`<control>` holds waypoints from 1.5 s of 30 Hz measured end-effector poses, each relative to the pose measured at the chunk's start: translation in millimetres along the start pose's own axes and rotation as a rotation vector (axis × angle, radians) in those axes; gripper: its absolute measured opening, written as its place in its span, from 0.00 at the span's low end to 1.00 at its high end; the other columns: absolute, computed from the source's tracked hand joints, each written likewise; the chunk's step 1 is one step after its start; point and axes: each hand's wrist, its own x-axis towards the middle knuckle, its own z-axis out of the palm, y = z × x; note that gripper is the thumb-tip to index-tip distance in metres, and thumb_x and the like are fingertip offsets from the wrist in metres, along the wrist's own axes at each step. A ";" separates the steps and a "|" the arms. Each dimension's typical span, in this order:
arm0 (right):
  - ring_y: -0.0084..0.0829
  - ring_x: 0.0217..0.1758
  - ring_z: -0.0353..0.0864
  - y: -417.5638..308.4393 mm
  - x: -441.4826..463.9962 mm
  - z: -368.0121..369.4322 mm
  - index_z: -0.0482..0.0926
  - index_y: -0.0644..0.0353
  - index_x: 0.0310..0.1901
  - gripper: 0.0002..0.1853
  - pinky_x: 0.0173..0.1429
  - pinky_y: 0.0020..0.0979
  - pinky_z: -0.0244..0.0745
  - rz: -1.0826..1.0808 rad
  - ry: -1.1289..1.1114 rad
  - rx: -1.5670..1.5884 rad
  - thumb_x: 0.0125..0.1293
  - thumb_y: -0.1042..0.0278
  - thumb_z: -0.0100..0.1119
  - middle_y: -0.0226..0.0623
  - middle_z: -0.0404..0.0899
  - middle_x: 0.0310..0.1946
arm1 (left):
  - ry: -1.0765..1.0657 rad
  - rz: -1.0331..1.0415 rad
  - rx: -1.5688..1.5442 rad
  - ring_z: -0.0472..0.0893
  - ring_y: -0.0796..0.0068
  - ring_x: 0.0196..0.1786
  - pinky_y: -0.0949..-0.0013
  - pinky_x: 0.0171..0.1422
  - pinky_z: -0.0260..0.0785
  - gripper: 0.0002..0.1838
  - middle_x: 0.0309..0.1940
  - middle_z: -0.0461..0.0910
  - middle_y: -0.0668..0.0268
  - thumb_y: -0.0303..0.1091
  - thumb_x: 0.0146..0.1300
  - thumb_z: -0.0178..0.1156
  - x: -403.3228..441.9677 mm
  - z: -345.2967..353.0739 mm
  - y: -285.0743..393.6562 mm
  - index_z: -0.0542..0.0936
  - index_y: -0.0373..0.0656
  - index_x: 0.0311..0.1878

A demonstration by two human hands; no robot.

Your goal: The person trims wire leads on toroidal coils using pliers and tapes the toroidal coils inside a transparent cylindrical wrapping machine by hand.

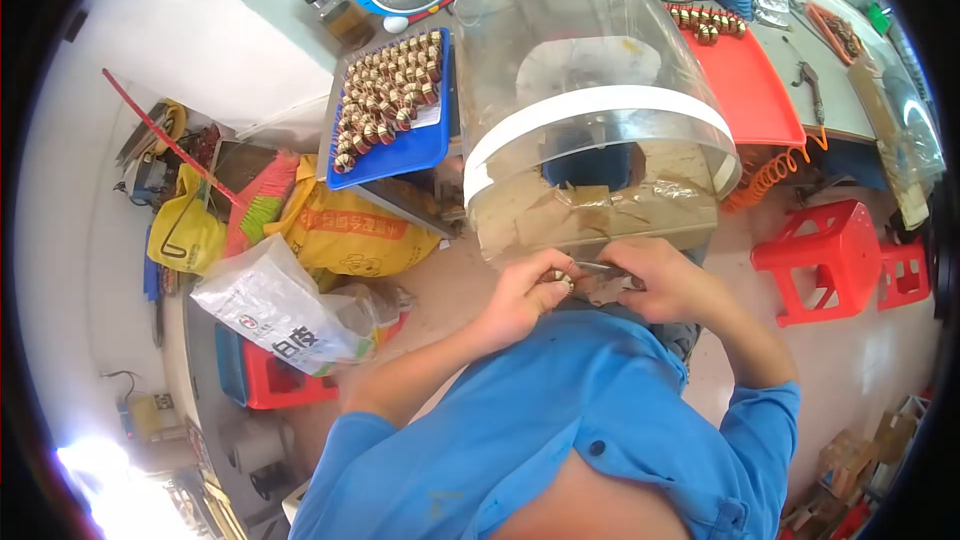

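Striped part [563, 281], small, cream and dark, sits between the thumb and fingers of the left hand [526, 294], low in front of the blue shirt [520, 390]; those fingers are pinched narrow around it; the right hand [655, 280], just beside, curls its fingers around a slim metallic tool [600, 266], its kind too small to tell, and whether it touches the part cannot be told either; just beyond the hands is brown cardboard [680, 180], under the near edge of a clear curved cover [575, 15] with a white band [600, 100]; left of the cover, a blue tray [415, 152] bears rows of similar striped pieces [385, 90]; right of it, a red tray [750, 90] holds more at its far end; red stools [835, 250] stand on the floor to the right, and a white sack [285, 305] lies near a yellow sack [350, 230] to the left.
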 end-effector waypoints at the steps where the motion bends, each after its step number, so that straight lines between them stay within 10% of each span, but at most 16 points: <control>1: 0.50 0.37 0.76 -0.4 1.9 0.4 0.73 0.62 0.43 0.15 0.41 0.42 0.72 -0.013 -0.027 -0.017 0.51 0.77 0.60 0.45 0.75 0.32 | 0.007 0.011 0.010 0.71 0.84 0.30 0.78 0.32 0.66 0.09 0.34 0.79 0.68 0.31 0.64 0.56 1.2 1.2 0.2 0.77 0.39 0.45; 9: 0.55 0.38 0.76 -0.6 -4.5 -10.9 0.71 0.62 0.38 0.15 0.39 0.47 0.71 0.066 -0.037 -0.154 0.45 0.80 0.58 0.49 0.75 0.31 | 0.024 0.213 0.066 0.71 0.84 0.26 0.80 0.30 0.63 0.10 0.33 0.82 0.66 0.31 0.64 0.57 21.6 6.1 -8.0 0.79 0.37 0.45; 45: 0.56 0.38 0.76 21.2 -7.8 -5.3 0.72 0.64 0.44 0.21 0.40 0.46 0.72 0.090 0.247 -0.142 0.45 0.80 0.60 0.52 0.75 0.35 | 0.178 -0.077 -0.402 0.76 0.76 0.27 0.76 0.29 0.67 0.10 0.30 0.78 0.64 0.32 0.64 0.59 60.4 17.3 1.9 0.76 0.37 0.45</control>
